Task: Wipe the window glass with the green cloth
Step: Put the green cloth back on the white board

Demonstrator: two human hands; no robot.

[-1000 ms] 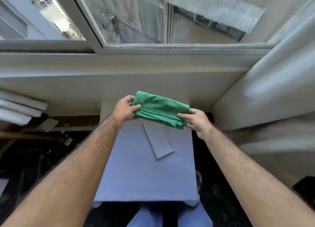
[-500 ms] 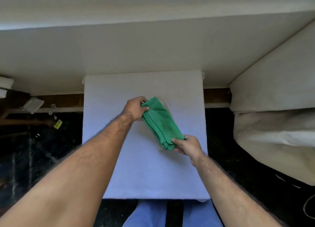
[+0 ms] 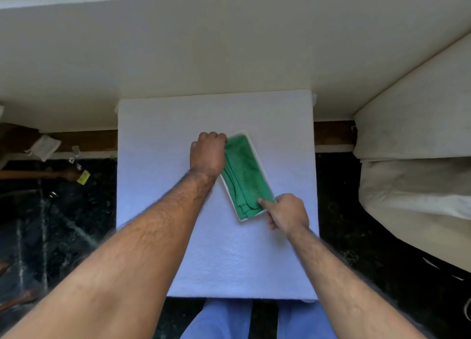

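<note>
I see the folded green cloth lying in a shallow white tray, set diagonally on the white counter. Left hand sits knuckles-up at the cloth's far end, fingers curled down over its edge; I can't tell whether it pinches the fabric or just presses. Right hand is at the near end, mostly closed, index finger extended and its tip touching the cloth by the tray's right rim, holding nothing. Both forearms bare, reaching forward, converging on the tray. Window glass isn't in this view.
</note>
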